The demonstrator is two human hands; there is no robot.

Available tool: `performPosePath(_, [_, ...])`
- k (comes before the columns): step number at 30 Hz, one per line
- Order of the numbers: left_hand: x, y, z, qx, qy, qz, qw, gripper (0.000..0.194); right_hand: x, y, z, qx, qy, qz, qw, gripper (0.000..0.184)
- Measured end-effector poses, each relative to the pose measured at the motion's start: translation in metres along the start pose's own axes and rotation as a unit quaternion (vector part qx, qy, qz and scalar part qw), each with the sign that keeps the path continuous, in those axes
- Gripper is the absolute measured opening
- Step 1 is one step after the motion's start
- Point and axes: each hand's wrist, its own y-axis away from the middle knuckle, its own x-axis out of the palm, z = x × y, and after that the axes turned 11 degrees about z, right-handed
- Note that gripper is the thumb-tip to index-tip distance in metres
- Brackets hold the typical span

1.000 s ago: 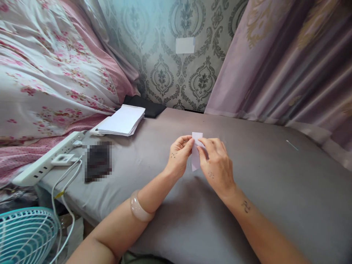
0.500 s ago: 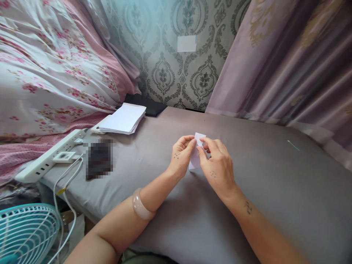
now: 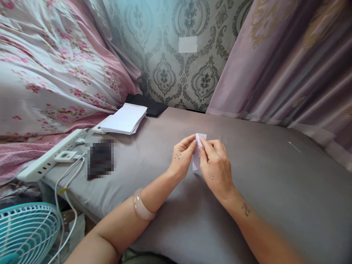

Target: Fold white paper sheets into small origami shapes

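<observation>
A narrow piece of white folded paper (image 3: 196,161) is held upright between my two hands, over the middle of the grey-covered surface (image 3: 264,176). My left hand (image 3: 182,156) pinches its left edge between thumb and fingers. From the other side, my right hand (image 3: 217,159) grips the paper with thumb and index finger near the upper part. Fingers cover much of the paper's middle, so its folds are only partly visible. A pale bangle (image 3: 141,207) circles my left forearm.
A stack of white paper (image 3: 125,118) lies at the back left, by a black flat item (image 3: 155,108). Left of it are a white power strip (image 3: 52,156), cables, a pixelated dark object (image 3: 100,159) and a teal fan (image 3: 27,231). A thin light stick (image 3: 294,147) lies at right.
My right thumb and index finger have shifted in closer against the paper, and its lower end has swung slightly right. My left hand keeps its pinch.
</observation>
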Motion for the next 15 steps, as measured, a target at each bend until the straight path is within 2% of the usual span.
performPosePath(5, [-0.0006,0.0012,0.0030,0.001,0.003,0.012,1.000,0.027,0.0007,-0.0026,-0.0024,-0.002,0.001,-0.037,0.999,0.030])
performPosePath(15, [0.0023,0.0026,0.0018,-0.016,-0.007,0.023,1.000,0.028,-0.0020,-0.0028,-0.0036,-0.025,0.055,-0.037,0.997,0.034])
